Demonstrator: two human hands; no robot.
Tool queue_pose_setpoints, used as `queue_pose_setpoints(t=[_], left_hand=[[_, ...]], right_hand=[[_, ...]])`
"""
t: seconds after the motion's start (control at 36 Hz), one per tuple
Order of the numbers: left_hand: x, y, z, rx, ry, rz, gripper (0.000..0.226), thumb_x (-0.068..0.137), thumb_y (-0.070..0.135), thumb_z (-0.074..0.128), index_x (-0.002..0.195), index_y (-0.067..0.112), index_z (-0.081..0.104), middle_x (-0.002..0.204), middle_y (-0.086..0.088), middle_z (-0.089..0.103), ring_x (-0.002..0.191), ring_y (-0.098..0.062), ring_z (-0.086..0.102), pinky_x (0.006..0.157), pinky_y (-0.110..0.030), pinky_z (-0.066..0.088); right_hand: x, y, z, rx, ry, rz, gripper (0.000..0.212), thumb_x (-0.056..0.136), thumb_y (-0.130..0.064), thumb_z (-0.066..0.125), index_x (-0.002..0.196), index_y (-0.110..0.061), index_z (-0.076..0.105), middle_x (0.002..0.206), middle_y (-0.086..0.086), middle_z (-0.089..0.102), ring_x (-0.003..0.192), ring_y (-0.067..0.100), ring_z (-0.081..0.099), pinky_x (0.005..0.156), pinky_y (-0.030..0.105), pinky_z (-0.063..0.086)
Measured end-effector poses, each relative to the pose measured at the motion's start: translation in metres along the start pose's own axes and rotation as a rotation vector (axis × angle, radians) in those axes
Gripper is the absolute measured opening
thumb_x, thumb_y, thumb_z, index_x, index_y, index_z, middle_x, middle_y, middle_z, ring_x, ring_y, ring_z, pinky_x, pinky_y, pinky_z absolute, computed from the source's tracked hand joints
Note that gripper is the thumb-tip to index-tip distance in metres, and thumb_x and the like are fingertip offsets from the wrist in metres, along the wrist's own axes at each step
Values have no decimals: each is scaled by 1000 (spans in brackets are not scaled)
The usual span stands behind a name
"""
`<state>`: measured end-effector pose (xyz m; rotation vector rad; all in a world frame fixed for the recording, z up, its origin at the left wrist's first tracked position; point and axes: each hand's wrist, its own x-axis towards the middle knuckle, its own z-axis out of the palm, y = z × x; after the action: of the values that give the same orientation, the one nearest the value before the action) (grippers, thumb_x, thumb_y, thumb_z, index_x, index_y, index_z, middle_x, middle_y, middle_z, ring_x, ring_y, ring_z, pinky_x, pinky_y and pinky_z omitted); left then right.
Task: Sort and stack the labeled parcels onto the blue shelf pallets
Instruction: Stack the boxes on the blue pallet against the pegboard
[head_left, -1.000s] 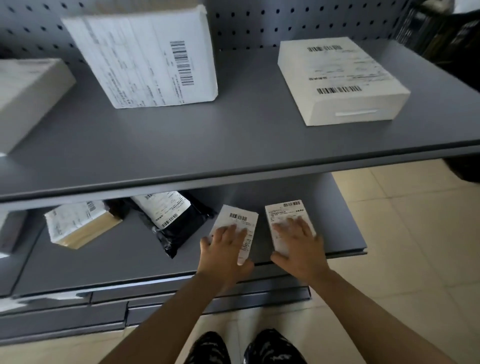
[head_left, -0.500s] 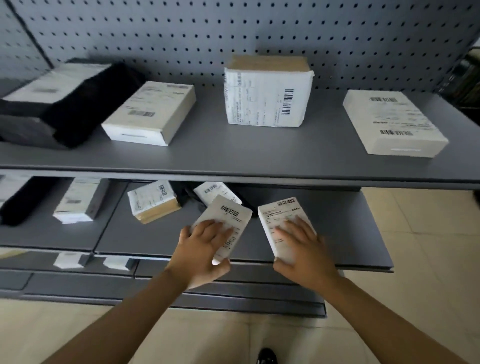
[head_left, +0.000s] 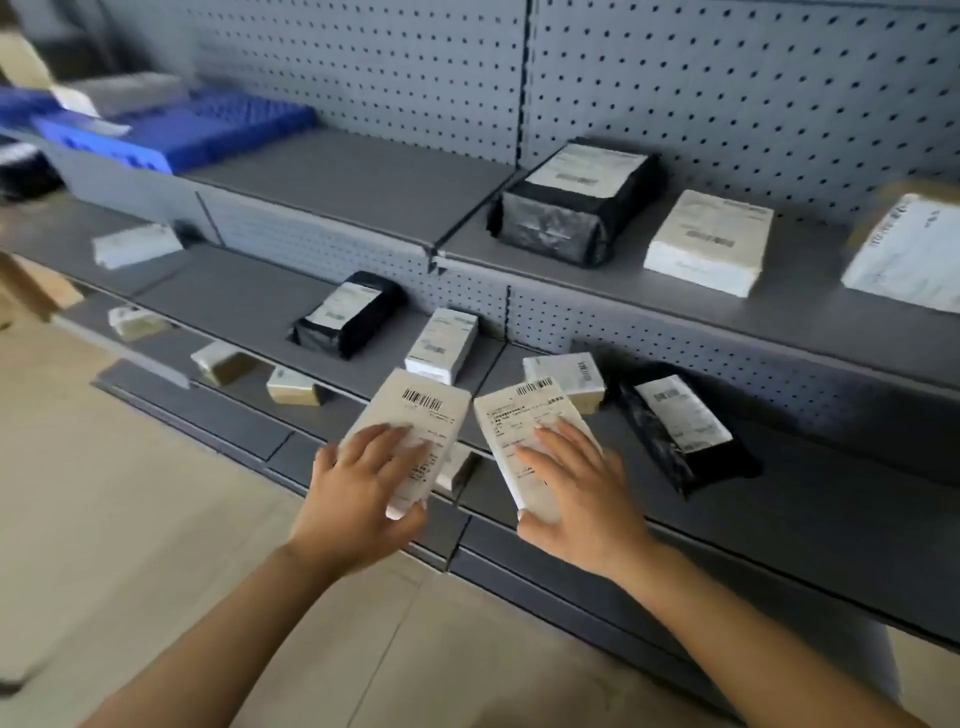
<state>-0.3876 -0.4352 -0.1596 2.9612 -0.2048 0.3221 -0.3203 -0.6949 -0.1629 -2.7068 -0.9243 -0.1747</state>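
Note:
My left hand (head_left: 358, 488) grips a small white labeled parcel (head_left: 415, 410) with a barcode at its top. My right hand (head_left: 576, 483) grips a second small white labeled parcel (head_left: 524, 421), fingers spread over its label. Both parcels are held in the air in front of the grey shelf unit, side by side and slightly apart. Blue pallets (head_left: 176, 130) lie on the upper shelf at the far left, with a blurred white parcel (head_left: 78, 101) on them.
Grey shelves (head_left: 363, 176) with pegboard backs hold black bagged parcels (head_left: 571, 202) (head_left: 345, 314) (head_left: 680, 426), white boxes (head_left: 709, 241) (head_left: 441, 345) and several small parcels lower left. Tiled floor (head_left: 130, 493) lies to the left below.
Both hands have lifted their parcels off the lower shelf and carried them leftward along the unit. The view has swung left, bringing the blue pallets into sight.

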Motion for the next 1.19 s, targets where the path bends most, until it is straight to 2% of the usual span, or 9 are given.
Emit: queue_pose_setpoints(t=[0.14,0.33,0.44,0.69,0.89,1.06,1.19], left_hand=[[-37,-57,-39,20,82,-151,61,76,55,48,130,28,56,137,-2,53,127,-28,44,90,-52,41],[-54,-113,-91,48,261,-294,60,76,53,49,128,26,58,137,-3,53,127,-27,42,93,-51,39],[-47,-142,-115,93,303,-339,60,77,54,47,130,27,56,139,-1,51,129,-25,39,94,-50,38],[5,-213,-159,124,413,-450,59,77,55,47,130,29,56,139,1,51,130,-23,37,97,-50,37],[52,-258,-172,152,437,-494,60,77,57,46,131,31,55,140,4,49,130,-19,33,98,-47,36],[73,-296,-165,147,444,-481,58,79,57,49,130,32,55,139,4,50,130,-20,36,97,-47,36],[91,-339,-164,119,469,-490,58,78,57,48,130,32,55,139,5,50,129,-18,35,97,-44,35]], right_hand=[[47,-64,-2,71,73,-123,69,67,-55,53,129,-25,55,142,0,47,137,21,31,94,50,41],[116,-130,-19,110,145,-271,67,68,-52,51,129,-25,54,142,2,45,138,20,28,94,51,38],[160,-157,-30,170,186,-345,66,70,-52,49,129,-24,55,143,3,45,138,21,29,97,53,35],[277,-194,-42,238,282,-483,63,71,-53,50,127,-24,56,144,3,45,137,23,33,94,53,39],[363,-213,-46,261,302,-488,63,70,-54,48,125,-24,58,143,3,46,137,21,32,91,53,39],[422,-222,-37,242,233,-425,72,67,-62,38,129,-29,55,149,-3,38,141,16,22,98,51,31],[460,-235,-25,217,232,-374,74,67,-64,36,130,-29,54,149,-5,37,142,16,22,99,50,31]])
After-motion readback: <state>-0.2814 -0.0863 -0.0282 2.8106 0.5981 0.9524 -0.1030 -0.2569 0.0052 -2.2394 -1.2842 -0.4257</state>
